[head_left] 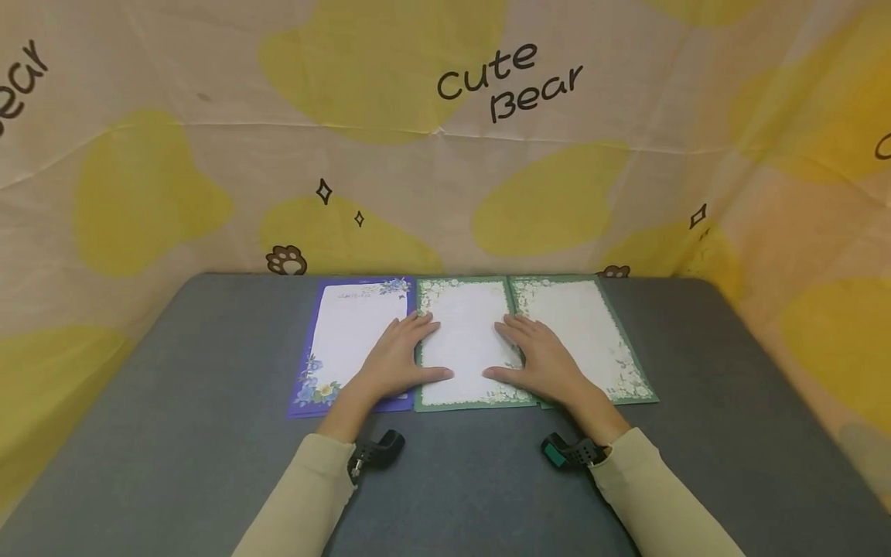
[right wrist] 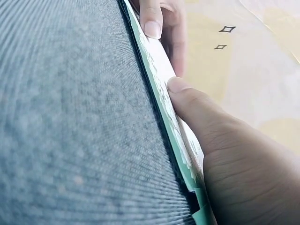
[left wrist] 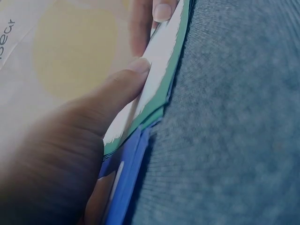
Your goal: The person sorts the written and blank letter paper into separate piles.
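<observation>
Three floral-bordered sheets of letter paper lie side by side on the table. The left one is a purple-edged sheet [head_left: 355, 340] with blue flowers; the middle green-edged sheet [head_left: 462, 348] and right green-edged sheet [head_left: 574, 333] carry white flowers. My left hand [head_left: 397, 360] rests over the seam between purple and middle sheets, fingers extended, its thumb [left wrist: 124, 84] on the middle sheet. Across from it, my right hand [head_left: 546, 360] lies over the seam between the green sheets, with its thumb [right wrist: 192, 101] near the front edge. Layered paper edges show beneath in the left wrist view.
A dark grey table [head_left: 188, 433] carries the sheets near its far edge. Behind it hangs a cream and yellow cloth [head_left: 390, 178] with printed lettering. Black bands with devices [head_left: 379, 449] sit on both wrists, below light sleeves.
</observation>
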Action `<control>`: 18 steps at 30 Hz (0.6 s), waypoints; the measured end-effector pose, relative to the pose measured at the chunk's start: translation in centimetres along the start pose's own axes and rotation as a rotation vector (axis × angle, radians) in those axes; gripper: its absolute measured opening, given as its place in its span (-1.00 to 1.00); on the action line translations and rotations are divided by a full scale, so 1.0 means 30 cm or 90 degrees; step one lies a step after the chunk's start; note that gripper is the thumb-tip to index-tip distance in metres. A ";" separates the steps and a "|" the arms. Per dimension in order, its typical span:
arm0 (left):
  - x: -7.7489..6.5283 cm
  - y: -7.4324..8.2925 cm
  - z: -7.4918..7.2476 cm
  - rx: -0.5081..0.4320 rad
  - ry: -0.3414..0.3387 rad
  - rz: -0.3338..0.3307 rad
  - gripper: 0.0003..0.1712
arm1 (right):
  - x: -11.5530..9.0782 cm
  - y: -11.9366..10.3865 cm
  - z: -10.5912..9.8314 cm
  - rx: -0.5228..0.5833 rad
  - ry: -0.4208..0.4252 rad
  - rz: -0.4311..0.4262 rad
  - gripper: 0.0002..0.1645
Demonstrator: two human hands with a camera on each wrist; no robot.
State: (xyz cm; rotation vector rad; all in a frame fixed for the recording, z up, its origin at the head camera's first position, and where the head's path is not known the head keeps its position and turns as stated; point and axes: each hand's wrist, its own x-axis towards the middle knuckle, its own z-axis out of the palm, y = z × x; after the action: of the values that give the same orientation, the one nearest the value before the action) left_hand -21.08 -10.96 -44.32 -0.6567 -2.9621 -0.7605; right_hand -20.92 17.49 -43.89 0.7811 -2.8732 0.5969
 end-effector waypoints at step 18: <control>-0.006 0.004 -0.009 -0.034 0.004 -0.015 0.02 | -0.003 -0.003 0.007 0.011 0.026 0.000 -0.05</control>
State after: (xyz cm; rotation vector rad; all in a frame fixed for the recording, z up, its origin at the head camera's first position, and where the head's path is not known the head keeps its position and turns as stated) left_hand -20.88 -11.05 -44.05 -0.6226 -2.9588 -0.8437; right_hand -20.79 17.38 -44.06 0.7616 -2.8349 0.6302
